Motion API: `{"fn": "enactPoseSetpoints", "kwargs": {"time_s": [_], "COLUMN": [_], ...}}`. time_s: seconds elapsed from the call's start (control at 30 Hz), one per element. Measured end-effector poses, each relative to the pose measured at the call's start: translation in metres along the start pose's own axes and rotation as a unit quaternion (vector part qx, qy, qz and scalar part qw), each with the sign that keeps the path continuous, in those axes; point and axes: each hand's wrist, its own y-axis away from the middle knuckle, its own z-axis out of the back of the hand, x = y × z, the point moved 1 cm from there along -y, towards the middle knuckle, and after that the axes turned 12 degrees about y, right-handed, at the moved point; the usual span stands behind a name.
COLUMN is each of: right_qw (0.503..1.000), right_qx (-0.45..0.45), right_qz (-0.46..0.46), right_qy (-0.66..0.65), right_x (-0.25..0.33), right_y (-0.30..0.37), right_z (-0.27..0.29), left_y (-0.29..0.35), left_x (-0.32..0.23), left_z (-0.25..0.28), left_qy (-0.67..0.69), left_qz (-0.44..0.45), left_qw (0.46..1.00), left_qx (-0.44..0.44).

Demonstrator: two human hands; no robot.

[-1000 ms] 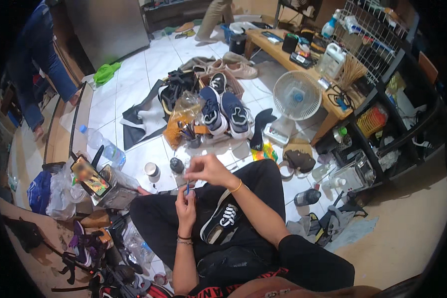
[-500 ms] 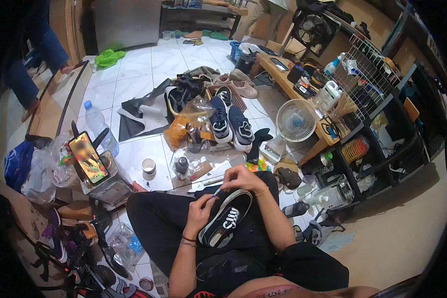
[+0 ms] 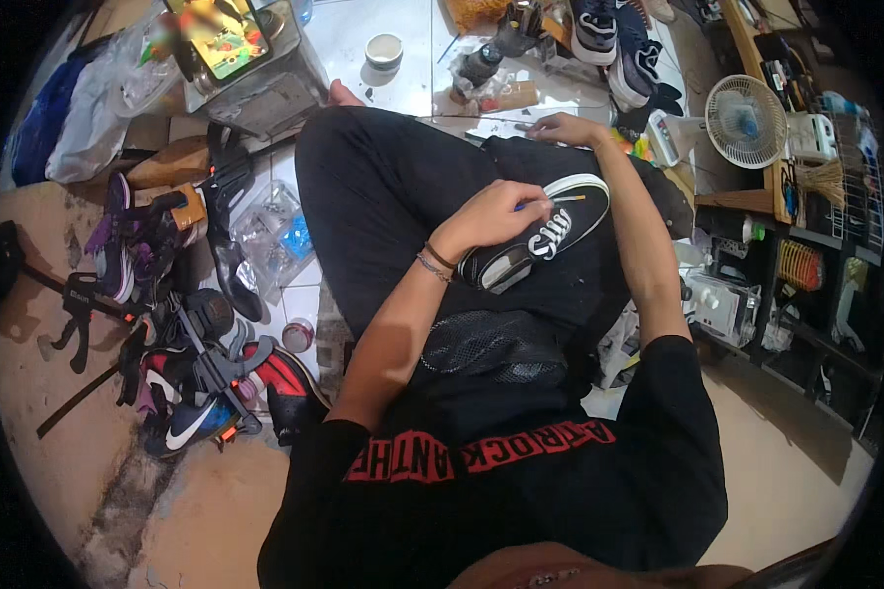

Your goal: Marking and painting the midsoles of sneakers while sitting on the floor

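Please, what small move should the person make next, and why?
Perhaps bring the right hand to the black shoe to steady it. The shoe lies on the black trousers, and only the left hand is over it, apparently holding a slim item. The right hand is away from the shoe; whether it holds anything is unclear.

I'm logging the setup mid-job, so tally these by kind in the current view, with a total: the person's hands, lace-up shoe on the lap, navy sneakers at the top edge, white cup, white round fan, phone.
Hands (left hand, right hand): 2
Lace-up shoe: 1
Navy sneakers: 2
White cup: 1
White round fan: 1
Phone: 1
Total: 8
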Motion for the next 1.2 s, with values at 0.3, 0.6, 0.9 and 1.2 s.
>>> {"fn": "enactPoseSetpoints", "kwargs": {"time_s": [0.3,0.6,0.9,1.2], "right_qw": [0.957,0.97,0.919,0.955], "right_qx": [-0.25,-0.195,-0.189,-0.283], "right_qz": [0.034,-0.039,-0.246,-0.088], "right_qy": [0.141,0.138,0.244,-0.013], "right_x": [0.055,0.032,-0.064,0.089], "right_y": [-0.01,-0.044,0.01,0.137], "right_z": [0.005,0.021,0.016,-0.008], "left_y": [0.008,-0.013,-0.02,-0.003], "left_x": [0.02,0.012,0.006,0.018], "left_z": [-0.001,0.01,0.001,0.003], "left_qy": [0.014,0.179,0.214,0.152], "left_qz": [0.041,0.088,0.128,0.06], "left_qw": [0.999,0.98,0.968,0.982], "left_qx": [0.014,0.0,-0.016,-0.093]}}
